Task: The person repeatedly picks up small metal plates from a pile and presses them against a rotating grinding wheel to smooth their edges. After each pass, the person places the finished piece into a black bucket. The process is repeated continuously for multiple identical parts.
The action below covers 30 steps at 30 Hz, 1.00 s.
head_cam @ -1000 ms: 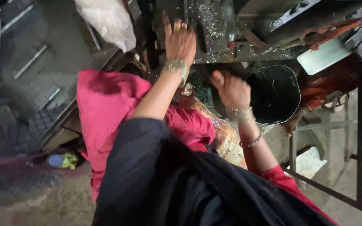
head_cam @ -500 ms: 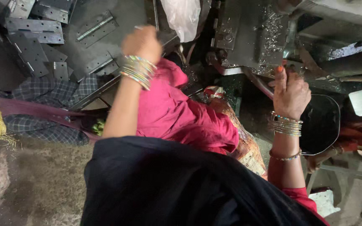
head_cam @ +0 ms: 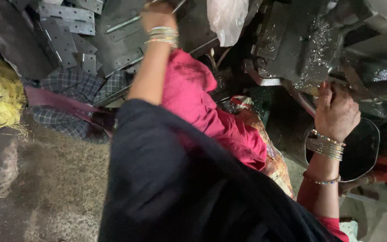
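Near us, dark cloth hides our lap. Farther right, our right hand [head_cam: 335, 112] closes on a part of the grimy machine [head_cam: 301, 49]; nothing finished shows. Far left, our left hand [head_cam: 157, 15], cut off at the frame's top, grips a metal rod [head_cam: 124, 23] among stacked hinge plates [head_cam: 63, 33].

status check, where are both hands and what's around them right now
Left hand reaching up onto the pile of flat grey metal plates, grip unclear. Right hand against the dark machine body strewn with metal shavings. Clear plastic bag hanging between them.
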Tool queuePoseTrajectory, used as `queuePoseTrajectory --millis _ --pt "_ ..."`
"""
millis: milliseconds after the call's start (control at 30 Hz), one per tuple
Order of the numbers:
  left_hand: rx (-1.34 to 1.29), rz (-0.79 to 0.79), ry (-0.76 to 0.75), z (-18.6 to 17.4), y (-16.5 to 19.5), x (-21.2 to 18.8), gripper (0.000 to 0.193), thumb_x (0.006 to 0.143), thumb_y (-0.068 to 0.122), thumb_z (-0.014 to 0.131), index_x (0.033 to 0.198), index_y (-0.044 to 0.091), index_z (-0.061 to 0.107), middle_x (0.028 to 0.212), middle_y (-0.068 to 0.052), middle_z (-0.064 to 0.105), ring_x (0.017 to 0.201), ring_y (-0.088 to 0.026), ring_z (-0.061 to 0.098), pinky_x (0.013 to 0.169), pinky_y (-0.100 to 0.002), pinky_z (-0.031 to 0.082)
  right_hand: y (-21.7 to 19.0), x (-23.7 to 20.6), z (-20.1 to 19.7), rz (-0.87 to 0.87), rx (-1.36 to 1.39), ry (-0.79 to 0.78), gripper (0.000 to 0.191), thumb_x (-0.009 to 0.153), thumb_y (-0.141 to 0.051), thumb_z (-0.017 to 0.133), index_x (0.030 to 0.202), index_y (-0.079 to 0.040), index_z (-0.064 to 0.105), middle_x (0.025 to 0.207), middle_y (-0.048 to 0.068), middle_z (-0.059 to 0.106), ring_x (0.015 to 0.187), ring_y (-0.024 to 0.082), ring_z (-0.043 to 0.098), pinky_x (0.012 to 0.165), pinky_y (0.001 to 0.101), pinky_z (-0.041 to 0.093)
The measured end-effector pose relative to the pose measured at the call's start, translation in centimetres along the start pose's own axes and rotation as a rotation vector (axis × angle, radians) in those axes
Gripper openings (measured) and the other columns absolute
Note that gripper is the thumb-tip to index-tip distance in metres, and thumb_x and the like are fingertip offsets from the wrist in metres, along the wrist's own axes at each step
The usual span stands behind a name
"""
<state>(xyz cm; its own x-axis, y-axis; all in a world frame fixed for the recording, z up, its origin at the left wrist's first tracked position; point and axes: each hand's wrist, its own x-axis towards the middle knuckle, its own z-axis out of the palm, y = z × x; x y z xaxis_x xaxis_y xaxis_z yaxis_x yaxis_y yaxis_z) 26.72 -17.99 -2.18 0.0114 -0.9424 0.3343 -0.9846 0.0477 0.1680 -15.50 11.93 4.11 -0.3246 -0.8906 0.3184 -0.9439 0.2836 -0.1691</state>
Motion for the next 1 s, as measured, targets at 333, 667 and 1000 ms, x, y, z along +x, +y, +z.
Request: queuePoseTrajectory --millis 333,667,1000 --pt "0.282 0.074 -0.31 -4.5 -13.7 -1.7 0.07 0.072 0.04 0.084 0.128 0.003 0.065 0.123 -0.021 0.068 0.124 -0.04 0.058 0.101 -0.056 0.048 -0.8 -0.3 -0.5 0.04 0.013 -0.086 0.039 0.114 -0.047 0.061 0.113 -0.012 0.076 0.098 0.019 0.073 0.086 0.045 0.068 0.071 0.054 0.051" --pt "0.07 0.008 0.036 -1.7 -11.5 -6.0 0.075 0.063 0.01 0.079 0.135 0.002 0.059 0.116 -0.025 0.068 0.099 -0.041 0.067 0.083 -0.046 0.057 -1.3 0.1 -0.2 -0.054 -0.035 -0.015 0.037 0.114 -0.046 0.062 0.117 -0.012 0.076 0.091 0.016 0.073 0.079 0.041 0.069 0.066 0.0525 0.051" --pt "0.089 0.489 -0.595 -9.9 2.7 -1.9 0.039 0.082 0.028 0.076 0.121 0.024 0.077 0.116 -0.018 0.072 0.103 -0.042 0.069 0.088 -0.055 0.055 -2.7 0.4 -1.5 0.046 0.039 -0.058 0.032 0.103 -0.041 0.063 0.105 -0.011 0.074 0.081 0.016 0.074 0.072 0.041 0.07 0.061 0.0536 0.052"
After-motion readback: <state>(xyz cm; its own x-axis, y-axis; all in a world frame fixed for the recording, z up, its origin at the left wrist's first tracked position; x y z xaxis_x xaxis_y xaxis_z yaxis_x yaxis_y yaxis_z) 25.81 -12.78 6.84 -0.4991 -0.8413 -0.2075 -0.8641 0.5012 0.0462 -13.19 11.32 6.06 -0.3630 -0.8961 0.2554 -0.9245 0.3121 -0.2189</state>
